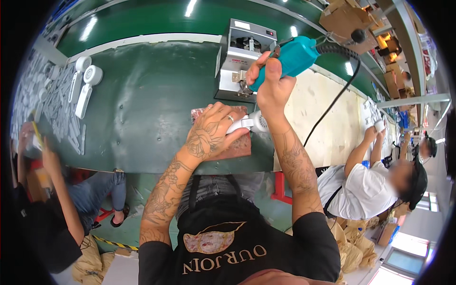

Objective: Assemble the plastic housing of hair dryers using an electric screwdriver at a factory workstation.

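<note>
Fan (244, 124) mid-work, I'd say: left hand (212, 130) grips it on the red pad (237, 149); right hand (274, 85) grips the teal driver (295, 57), off the fan, tip by the grey machine (239, 59). Two more fans (84, 99) lie at left, look whole; done or pending, can't tell.

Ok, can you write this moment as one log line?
left hand: holds white handheld fan over reddish block | right hand: grips teal corded tool

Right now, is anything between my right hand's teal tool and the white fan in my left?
Nothing visible stands between the teal tool and the white fan; the silver machine sits beyond the fan.
</note>
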`<state>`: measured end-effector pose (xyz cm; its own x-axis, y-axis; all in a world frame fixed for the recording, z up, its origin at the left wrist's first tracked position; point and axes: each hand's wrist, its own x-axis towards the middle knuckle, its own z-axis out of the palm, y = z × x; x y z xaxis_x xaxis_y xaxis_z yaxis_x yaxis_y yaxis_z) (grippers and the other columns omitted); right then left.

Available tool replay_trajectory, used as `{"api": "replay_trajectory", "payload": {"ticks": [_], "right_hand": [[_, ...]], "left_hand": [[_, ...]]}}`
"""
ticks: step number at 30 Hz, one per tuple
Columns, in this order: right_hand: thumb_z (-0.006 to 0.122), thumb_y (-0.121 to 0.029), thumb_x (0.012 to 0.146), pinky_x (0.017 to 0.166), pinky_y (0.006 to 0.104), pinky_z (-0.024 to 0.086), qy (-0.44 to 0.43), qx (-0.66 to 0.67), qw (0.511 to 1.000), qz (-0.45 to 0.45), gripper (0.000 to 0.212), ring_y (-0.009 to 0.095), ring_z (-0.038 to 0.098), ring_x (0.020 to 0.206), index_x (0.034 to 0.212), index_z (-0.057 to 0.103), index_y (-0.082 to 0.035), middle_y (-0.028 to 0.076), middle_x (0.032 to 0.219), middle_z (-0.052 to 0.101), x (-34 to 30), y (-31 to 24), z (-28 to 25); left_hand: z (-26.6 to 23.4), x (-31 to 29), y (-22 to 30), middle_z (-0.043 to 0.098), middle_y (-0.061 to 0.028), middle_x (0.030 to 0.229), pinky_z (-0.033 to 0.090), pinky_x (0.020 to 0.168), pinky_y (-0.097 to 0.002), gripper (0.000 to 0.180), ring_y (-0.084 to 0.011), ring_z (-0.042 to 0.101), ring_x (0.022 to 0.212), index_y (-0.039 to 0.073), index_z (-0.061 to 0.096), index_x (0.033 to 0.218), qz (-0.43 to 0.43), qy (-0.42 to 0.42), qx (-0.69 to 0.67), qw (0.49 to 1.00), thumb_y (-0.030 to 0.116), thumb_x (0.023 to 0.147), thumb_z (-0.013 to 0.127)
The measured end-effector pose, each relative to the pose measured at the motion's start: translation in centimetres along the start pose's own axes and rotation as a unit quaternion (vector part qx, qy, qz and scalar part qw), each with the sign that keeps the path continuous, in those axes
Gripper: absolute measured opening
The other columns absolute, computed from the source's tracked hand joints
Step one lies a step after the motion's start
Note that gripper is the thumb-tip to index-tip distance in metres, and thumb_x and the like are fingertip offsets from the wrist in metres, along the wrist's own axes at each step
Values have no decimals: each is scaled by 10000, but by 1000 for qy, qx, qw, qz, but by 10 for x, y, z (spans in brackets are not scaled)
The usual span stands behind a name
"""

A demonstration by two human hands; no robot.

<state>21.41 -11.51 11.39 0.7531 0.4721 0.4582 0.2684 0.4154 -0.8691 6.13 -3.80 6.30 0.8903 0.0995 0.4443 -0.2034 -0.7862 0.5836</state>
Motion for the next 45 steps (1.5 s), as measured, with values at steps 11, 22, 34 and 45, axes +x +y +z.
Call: {"api": "replay_trajectory", "payload": {"ticks": [11,22,34,45], "right_hand": [[661,-614,911,552,325,451,6,-11,999,45,667,176,524,578,1055,552,28,73,663,540,-38,-28,-14],[674,-526,939,570,337,463,-12,29,996,78,550,179,532,616,987,524,1,87,724,549,-50,-16,-19],[620,-450,998,579,329,471,-18,-24,995,93,461,178,548,616,1011,540,4,75,712,541,-40,-22,-11],[626,-395,1011,587,323,493,-4,-31,997,-73,402,183,582,630,1009,563,3,70,722,581,-2,1,2]], "left_hand": [[-1,0,-2,650,-81,1049,468,909,-421,391,-273,584,996,74,683,1172,-21,-7,-9,1000,349,894,702],[0,0,1,653,-82,1061,467,904,-413,368,-276,582,995,74,681,1152,-23,-17,6,1000,338,897,698],[0,0,1,648,-107,1092,458,941,-447,397,-296,573,1032,66,662,1170,-23,-14,21,999,361,905,680],[0,-2,0,632,-122,1023,482,900,-452,332,-323,572,1000,72,700,1158,-11,9,-13,1000,187,853,640]]}}
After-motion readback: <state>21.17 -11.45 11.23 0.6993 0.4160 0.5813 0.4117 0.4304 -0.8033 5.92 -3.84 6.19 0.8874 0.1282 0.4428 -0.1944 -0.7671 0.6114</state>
